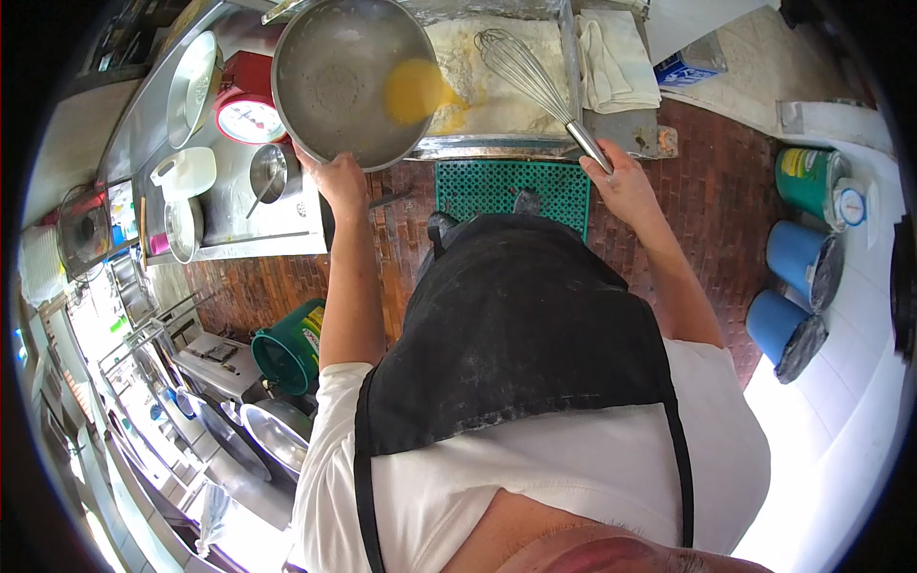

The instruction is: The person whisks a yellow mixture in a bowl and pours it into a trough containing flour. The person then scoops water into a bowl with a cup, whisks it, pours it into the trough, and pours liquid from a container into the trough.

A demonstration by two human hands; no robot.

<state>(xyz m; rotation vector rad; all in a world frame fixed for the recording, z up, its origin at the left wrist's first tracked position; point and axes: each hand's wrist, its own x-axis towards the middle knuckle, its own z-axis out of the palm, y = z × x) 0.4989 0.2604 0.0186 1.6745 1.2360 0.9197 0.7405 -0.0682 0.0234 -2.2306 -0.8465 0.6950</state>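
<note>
My left hand grips the near rim of a large metal bowl, which is tilted to the right. Yellow liquid, looking like beaten egg, gathers at its right side and runs over the edge. It lands on a pale floury layer in a metal-edged trough. Closed around the handle of a balloon whisk is my right hand, at the trough's right end. The whisk's wires are over the floury layer, apart from the bowl.
Left of the bowl, a red dial scale, a small metal pot and a white plastic container stand on a steel counter. Folded white cloths lie right of the trough. A green mat covers the floor; blue bins line the right wall.
</note>
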